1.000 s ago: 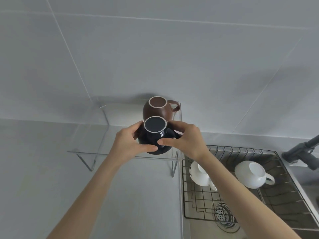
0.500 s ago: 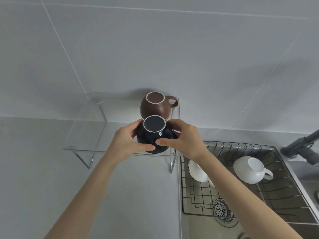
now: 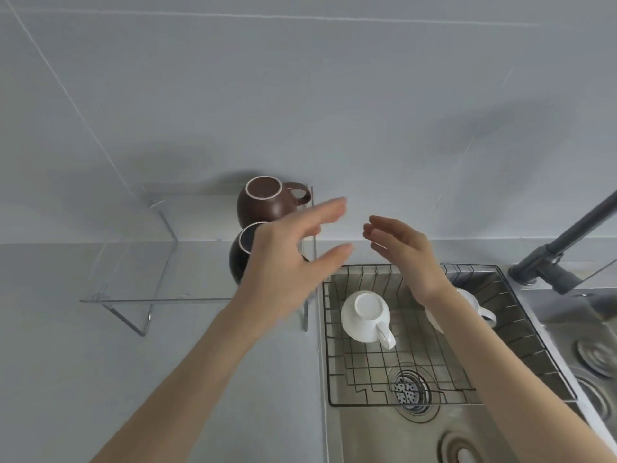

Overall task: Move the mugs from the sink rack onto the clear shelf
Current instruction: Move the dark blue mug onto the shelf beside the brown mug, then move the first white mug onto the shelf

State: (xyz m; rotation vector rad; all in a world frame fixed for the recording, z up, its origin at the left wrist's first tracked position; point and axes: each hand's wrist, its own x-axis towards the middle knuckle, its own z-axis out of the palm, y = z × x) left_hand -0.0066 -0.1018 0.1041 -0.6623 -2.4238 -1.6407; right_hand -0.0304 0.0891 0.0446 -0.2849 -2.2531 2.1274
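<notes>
A brown mug (image 3: pixel 260 203) stands upside down at the back right of the clear shelf (image 3: pixel 133 262). In front of it a dark navy mug (image 3: pixel 239 255) also rests upside down on the shelf, half hidden behind my left hand (image 3: pixel 290 259). That hand is open, fingers spread, holding nothing. My right hand (image 3: pixel 400 252) is open too, hovering above the far edge of the wire sink rack (image 3: pixel 367 372). In the rack a white mug (image 3: pixel 365 315) lies upside down, and a second white mug (image 3: pixel 474 305) shows partly behind my right forearm.
The rack sits in a steel sink (image 3: pixel 384 436) with a drain strainer (image 3: pixel 409 389). A dark grey tap (image 3: pixel 561 248) rises at the right. A grey tiled wall stands behind, and the grey counter (image 3: pixel 83 379) runs left of the sink under the shelf.
Both hands have let go of the dark navy mug, which now stands on the shelf. They have opened and drawn away to the right, toward the rack.
</notes>
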